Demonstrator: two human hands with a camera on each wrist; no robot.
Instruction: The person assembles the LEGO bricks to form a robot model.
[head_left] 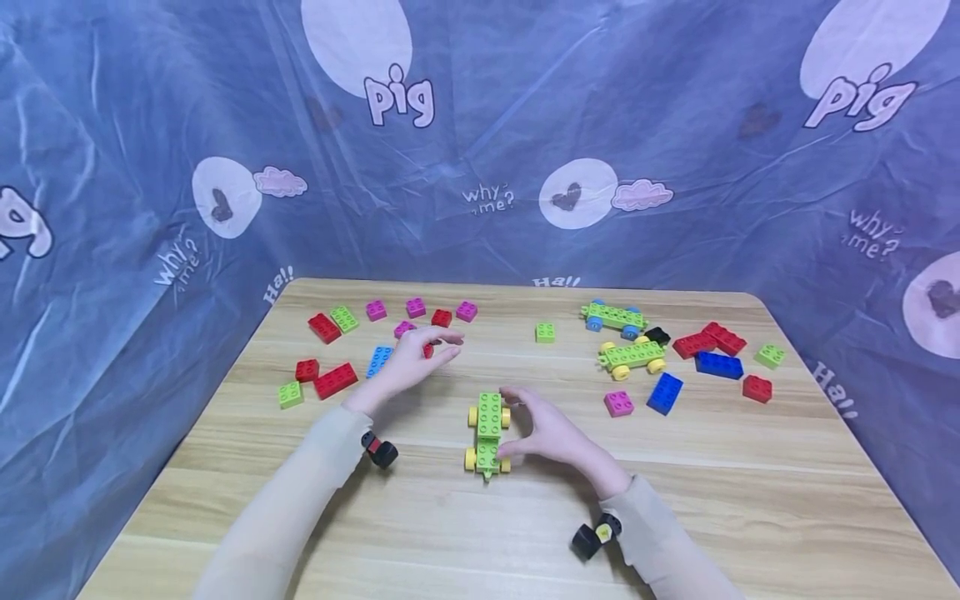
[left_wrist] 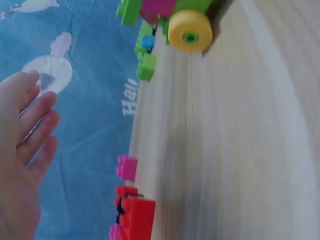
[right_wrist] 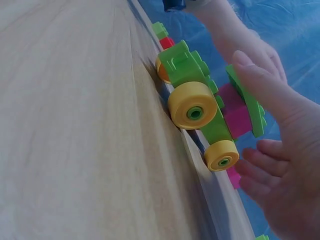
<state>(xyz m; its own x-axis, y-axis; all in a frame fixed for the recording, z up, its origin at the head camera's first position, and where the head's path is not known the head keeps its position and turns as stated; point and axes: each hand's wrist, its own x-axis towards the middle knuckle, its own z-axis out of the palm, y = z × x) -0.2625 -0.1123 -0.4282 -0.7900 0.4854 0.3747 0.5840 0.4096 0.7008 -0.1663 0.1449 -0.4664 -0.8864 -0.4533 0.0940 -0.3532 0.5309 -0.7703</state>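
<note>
A toy car (head_left: 487, 457) with a green base and yellow wheels (right_wrist: 192, 106) stands on the wooden table before me. In the right wrist view a pink brick (right_wrist: 235, 111) sits on its base, topped by a green brick (right_wrist: 246, 100). My right hand (head_left: 551, 432) is beside the car's right side, thumb and fingers spread loosely, fingertips right at it. Farther left, my left hand (head_left: 412, 364) hovers over the table with loosely extended fingers and nothing in them. It partly hides a red brick (head_left: 428, 351) and a light blue brick (head_left: 379, 360).
Red, green and pink bricks lie at the left, including a long red brick (head_left: 335, 381). On the right are a green car base with blue wheels (head_left: 613, 317), another with yellow wheels (head_left: 632, 354), and blue bricks (head_left: 665, 393). A blue printed cloth (head_left: 480, 125) hangs behind the table.
</note>
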